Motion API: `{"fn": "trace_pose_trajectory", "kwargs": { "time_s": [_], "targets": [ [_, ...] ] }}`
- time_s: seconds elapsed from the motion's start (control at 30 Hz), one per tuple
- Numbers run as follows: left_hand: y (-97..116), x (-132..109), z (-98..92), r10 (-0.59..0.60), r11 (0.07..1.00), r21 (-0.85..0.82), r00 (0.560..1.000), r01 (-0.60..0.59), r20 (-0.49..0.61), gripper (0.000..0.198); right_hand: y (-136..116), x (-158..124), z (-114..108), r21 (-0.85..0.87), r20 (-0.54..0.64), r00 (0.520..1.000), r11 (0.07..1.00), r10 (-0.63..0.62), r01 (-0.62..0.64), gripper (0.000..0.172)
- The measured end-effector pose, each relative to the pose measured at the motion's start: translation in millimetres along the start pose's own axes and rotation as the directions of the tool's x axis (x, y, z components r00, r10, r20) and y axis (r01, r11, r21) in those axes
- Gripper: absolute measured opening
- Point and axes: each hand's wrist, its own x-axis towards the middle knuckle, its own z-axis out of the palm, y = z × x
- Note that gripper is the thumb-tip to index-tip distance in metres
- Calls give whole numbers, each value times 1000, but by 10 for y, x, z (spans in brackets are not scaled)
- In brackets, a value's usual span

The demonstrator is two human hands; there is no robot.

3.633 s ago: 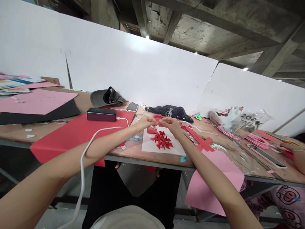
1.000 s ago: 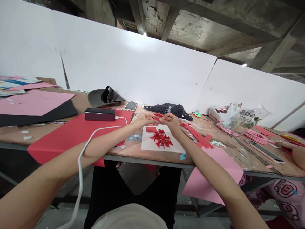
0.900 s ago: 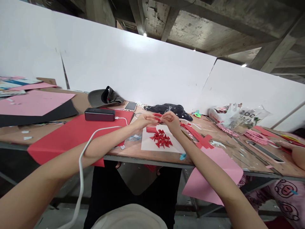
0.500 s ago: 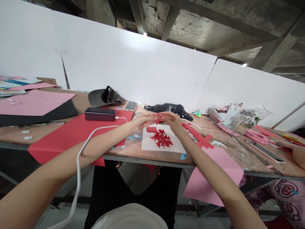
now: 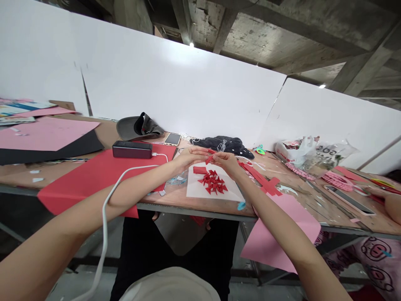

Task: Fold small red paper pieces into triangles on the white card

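Observation:
My left hand (image 5: 188, 155) and my right hand (image 5: 226, 160) meet above the table, both pinching a small folded piece of red paper (image 5: 209, 159) between their fingertips. Just below them a white sheet (image 5: 196, 191) carries a pile of several folded red paper triangles (image 5: 214, 184) and one flat red rectangle (image 5: 199, 169). A white cable (image 5: 108, 200) hangs over my left forearm.
A large red sheet (image 5: 90, 177) and a black power bank (image 5: 132, 149) lie left of my hands. Behind are a grey cap (image 5: 138, 126), a phone (image 5: 173, 139) and dark cloth (image 5: 224, 145). Red strips (image 5: 261, 180), pink paper (image 5: 280, 234), plastic bags (image 5: 310, 154) and another person's hand (image 5: 390, 201) are at the right.
The loop of red strip my hands held earlier has been worked down into a small folded piece. Both hands stayed in place above the white sheet, their fingers shifting slightly.

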Motion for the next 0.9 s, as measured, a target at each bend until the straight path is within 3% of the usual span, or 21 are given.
{"fn": "trace_pose_trajectory", "kwargs": {
  "time_s": [0.2, 0.4, 0.8, 0.9],
  "targets": [
    [24, -19, 39, 35, 998, 44, 999, -35, -5, 37, -30, -14, -6, -7, 73, 997, 1000, 30, -30, 18],
    [26, -31, 41, 68, 994, 91, 998, -67, -11, 39, -17, -2, -14, -32, 69, 997, 999, 32, -30, 23],
    [3, -29, 37, 85, 985, 152, 996, -84, -3, 35, 25, 0, -39, -104, 57, 998, 994, -11, 17, 20],
    [8, -27, 47, 59, 988, 145, 998, -60, 7, 33, 78, 24, -53, -83, 58, 995, 992, -85, 90, 14]
  ]
}}
